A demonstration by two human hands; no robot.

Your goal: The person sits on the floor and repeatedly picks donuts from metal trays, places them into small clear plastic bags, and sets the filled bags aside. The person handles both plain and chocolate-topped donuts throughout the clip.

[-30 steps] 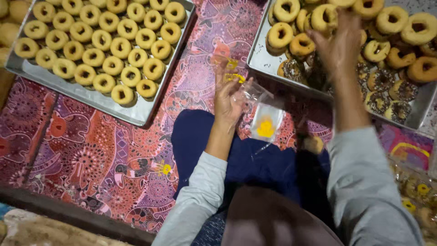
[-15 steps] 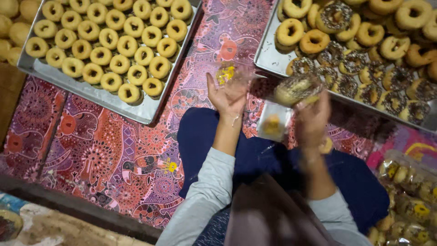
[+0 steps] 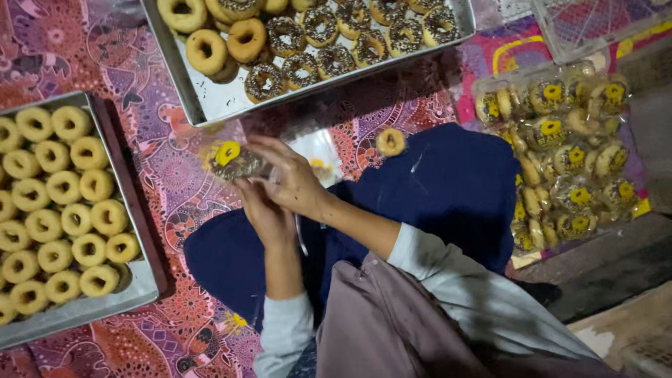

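**A:** How far along does the packing look?

**B:** Partway, by the look of it. A heap of wrapped doughnuts already lies at the person's three o'clock, each in clear film with a yellow sticker. One plain doughnut sits loose on the dark blue lap cloth at about one o'clock from the hands, unwrapped. Plenty is left on the trays.

**B:** And the piece in hand: a chocolate-sprinkled doughnut in a clear wrapper with a yellow sticker, at roughly eleven o'clock from the person's chest, just below the near edge of the upper tray.

**A:** What are the hands doing?

**B:** The right hand lies over the wrapper with fingers curled on it, grasping it. The left hand comes up from beneath, fingertips closed on the same wrapper's near end. Both touch it.

**A:** Counts?

**B:** Two metal trays. The left tray, at nine o'clock, holds about twenty-one plain ring doughnuts in view, its left side cut off by the frame. The upper tray, at twelve o'clock, shows around five plain glazed ones and perhaps ten sprinkled ones; the top edge crops it, so that count is loose. The wrapped heap has nine yellow stickers showing, though overlapping film makes the true number hard to fix. A wire rack sits at two o'clock.
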